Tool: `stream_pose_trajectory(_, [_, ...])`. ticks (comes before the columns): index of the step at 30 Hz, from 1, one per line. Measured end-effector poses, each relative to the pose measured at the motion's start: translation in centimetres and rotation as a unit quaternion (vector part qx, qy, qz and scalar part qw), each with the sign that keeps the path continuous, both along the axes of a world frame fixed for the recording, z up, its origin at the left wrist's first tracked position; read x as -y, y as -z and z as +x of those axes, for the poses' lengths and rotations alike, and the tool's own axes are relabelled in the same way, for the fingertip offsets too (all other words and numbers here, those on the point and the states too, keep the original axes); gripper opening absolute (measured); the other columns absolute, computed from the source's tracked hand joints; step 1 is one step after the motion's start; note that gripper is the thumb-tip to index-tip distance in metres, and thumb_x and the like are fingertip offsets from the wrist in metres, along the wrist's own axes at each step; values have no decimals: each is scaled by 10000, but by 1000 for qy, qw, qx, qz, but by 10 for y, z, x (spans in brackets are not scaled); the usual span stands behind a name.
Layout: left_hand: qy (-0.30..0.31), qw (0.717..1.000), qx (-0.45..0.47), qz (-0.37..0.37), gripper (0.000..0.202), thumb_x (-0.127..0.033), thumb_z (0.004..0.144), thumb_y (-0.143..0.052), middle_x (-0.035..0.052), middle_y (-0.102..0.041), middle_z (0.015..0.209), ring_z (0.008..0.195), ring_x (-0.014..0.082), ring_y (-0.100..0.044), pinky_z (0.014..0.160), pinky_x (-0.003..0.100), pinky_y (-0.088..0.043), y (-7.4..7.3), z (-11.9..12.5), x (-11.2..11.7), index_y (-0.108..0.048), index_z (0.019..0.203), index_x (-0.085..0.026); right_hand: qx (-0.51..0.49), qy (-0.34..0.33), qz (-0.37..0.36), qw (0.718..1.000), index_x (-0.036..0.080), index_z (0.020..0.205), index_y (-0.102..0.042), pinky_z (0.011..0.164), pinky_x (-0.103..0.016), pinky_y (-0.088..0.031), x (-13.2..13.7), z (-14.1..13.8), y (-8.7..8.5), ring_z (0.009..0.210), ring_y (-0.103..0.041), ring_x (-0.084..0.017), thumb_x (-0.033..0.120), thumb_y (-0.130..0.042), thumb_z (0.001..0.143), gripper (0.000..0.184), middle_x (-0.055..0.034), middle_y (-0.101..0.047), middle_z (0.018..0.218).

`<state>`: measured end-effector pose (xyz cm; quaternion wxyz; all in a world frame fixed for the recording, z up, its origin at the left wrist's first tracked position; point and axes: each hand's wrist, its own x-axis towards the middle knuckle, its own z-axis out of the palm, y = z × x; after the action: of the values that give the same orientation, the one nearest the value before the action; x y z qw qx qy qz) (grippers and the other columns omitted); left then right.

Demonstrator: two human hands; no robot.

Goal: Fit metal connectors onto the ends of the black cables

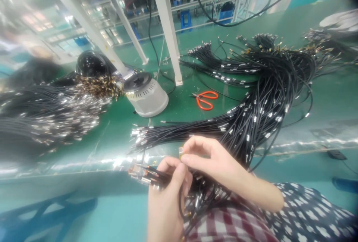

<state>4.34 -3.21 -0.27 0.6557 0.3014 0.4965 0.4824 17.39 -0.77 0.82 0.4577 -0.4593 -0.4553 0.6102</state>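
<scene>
left hand (165,201) clenched on cable bundle (151,176), right hand (215,160) pinching small ferrule (181,153); risk: fingertip grip thin, ferrule drops among loose cables (251,122)

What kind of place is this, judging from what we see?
Most likely a cable assembly workshop in a factory. Large bundles of black cables with metal ends cover the green workbench, the left hand grips a few while the right hand pinches a connector, and metal racks stand behind.
</scene>
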Motion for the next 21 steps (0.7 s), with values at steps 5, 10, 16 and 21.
stream_pose_trajectory(5, [-6,1000,-9,22,253,-262,831,-677,-56,-483,476,463,71,-365,468,200,-235,0,1,2,-507,661,-183,-16,-6,-14,1000,173,725,-571,660,-257,-413,-2,-2,0,697,-515,-132,235,-666,751,117,14,-561,726])
stream_pose_trajectory(10, [3,1000,5,14,245,-265,810,-702,-47,-513,497,466,65,-379,504,202,-291,3,-1,1,-528,662,-175,-43,-25,-40,998,165,745,-566,636,-241,-405,-4,-2,3,680,-510,-122,269,-713,735,180,21,-561,721])
stream_pose_trajectory(16, [20,998,55,-6,294,-292,819,-687,-44,-464,479,459,73,-374,478,216,-233,4,-4,-4,-521,611,-167,-72,-1,-28,997,155,881,-627,743,-252,-429,-2,2,9,779,-534,-130,393,-650,822,246,1,-584,815])
stream_pose_trajectory(21, [21,998,61,-16,300,-299,810,-700,-42,-464,474,464,74,-379,486,217,-247,6,-6,-5,-533,600,-165,-75,1,-10,997,156,807,-654,731,-274,-428,0,-1,12,754,-548,-137,336,-687,798,183,-4,-606,785])
